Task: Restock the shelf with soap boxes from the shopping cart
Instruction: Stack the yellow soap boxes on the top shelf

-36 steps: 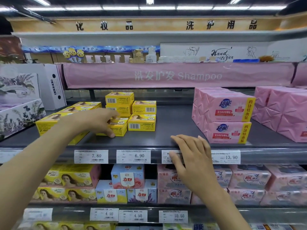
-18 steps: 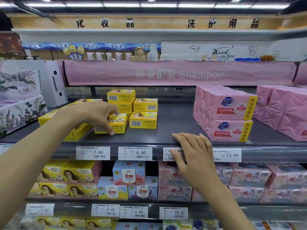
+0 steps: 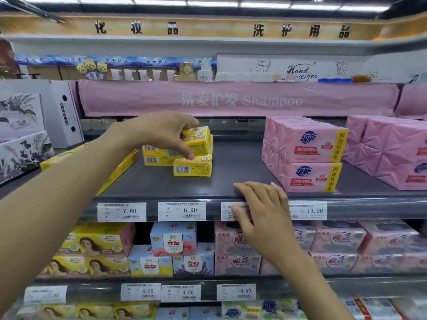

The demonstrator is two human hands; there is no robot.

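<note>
My left hand (image 3: 161,132) grips a small yellow soap box (image 3: 197,140) and holds it tilted above a stack of similar yellow soap boxes (image 3: 193,166) on the dark grey shelf (image 3: 235,172). More yellow boxes (image 3: 122,163) lie in a row to the left, partly hidden by my forearm. My right hand (image 3: 261,211) rests with spread fingers on the shelf's front edge, covering part of a price label. The shopping cart is out of view.
Pink wrapped soap multipacks (image 3: 305,153) are stacked at the right of the same shelf, with more (image 3: 392,151) further right. White floral boxes (image 3: 25,139) stand at the left. The lower shelf (image 3: 208,294) carries yellow, blue and pink soap packs. A pink Shampoo banner (image 3: 240,100) hangs above.
My left hand lifted a yellow soap box from the shelf's front row and carried it up and to the right, over the stack. My right hand stayed on the shelf edge.
</note>
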